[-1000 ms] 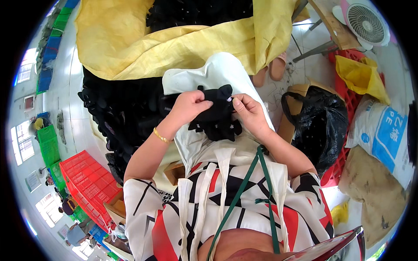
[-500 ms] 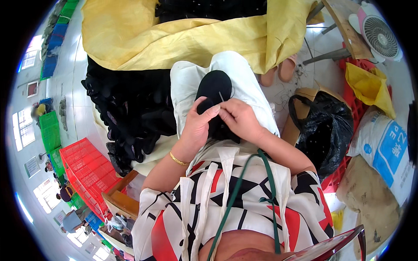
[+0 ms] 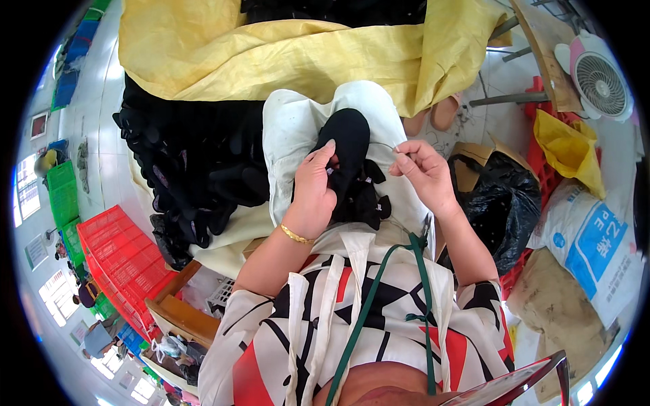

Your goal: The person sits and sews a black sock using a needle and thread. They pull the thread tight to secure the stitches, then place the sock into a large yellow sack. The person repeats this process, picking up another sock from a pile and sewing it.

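Observation:
A black sock-like fabric piece (image 3: 352, 139) lies on my lap, over white trousers (image 3: 288, 128). My left hand (image 3: 313, 189) grips its lower part, thumb up along the fabric, a gold bracelet on the wrist. My right hand (image 3: 421, 169) is just right of it, fingers pinched on a thin needle or thread (image 3: 389, 145) that runs to the fabric's edge. More small black pieces (image 3: 369, 203) sit bunched between my hands.
A heap of black fabric pieces (image 3: 196, 169) lies at my left. A yellow woven sack (image 3: 305, 54) spreads ahead. A red crate (image 3: 118, 260) stands lower left, a black plastic bag (image 3: 497, 203) and white printed sack (image 3: 592, 240) at right, a fan (image 3: 599, 78) top right.
The black piece has been stretched out long on my lap. My right hand has drawn away to the right, pulling the thread. My left hand has shifted lower on the fabric.

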Motion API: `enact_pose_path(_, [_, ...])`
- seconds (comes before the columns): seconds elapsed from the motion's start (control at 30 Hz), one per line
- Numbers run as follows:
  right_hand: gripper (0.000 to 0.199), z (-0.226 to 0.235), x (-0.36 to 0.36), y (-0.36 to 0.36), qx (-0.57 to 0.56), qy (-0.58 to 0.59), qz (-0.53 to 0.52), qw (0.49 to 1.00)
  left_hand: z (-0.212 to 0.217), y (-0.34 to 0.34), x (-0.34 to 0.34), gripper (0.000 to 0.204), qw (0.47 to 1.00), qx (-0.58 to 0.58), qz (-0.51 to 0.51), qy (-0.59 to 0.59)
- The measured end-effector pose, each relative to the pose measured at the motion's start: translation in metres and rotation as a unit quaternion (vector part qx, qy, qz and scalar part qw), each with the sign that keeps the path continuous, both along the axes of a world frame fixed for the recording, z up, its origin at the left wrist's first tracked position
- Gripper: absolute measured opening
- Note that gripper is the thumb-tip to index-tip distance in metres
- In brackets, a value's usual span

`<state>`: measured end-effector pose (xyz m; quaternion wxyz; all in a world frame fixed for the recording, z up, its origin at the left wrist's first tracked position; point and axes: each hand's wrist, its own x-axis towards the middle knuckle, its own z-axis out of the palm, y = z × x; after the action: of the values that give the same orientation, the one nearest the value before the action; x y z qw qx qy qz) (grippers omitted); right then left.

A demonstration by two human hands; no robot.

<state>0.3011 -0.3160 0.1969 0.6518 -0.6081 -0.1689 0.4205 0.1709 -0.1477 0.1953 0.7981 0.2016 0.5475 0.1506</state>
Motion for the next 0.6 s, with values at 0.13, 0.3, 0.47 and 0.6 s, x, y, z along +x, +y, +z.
enact_pose_path(0.13, [0.013,0.015,-0.007,0.017,-0.075,-0.019,0.063,0.995,-0.001,-0.007,0.001,0.014,0.998,0.061,-0.021,-0.001])
enact_pose_path(0.3, [0.01,0.029,-0.013,0.028,-0.123,-0.192,0.083,0.97,0.021,-0.031,-0.001,0.014,0.991,0.131,-0.032,-0.015])
enact_pose_path(0.47, [0.009,0.027,-0.017,0.019,-0.116,-0.201,0.08,0.969,0.016,-0.038,-0.002,0.013,0.988,0.141,-0.037,-0.048])
enact_pose_path(0.6, [0.01,0.023,-0.018,0.015,-0.109,-0.199,0.077,0.971,0.014,-0.041,-0.002,0.014,0.985,0.157,-0.042,-0.057])
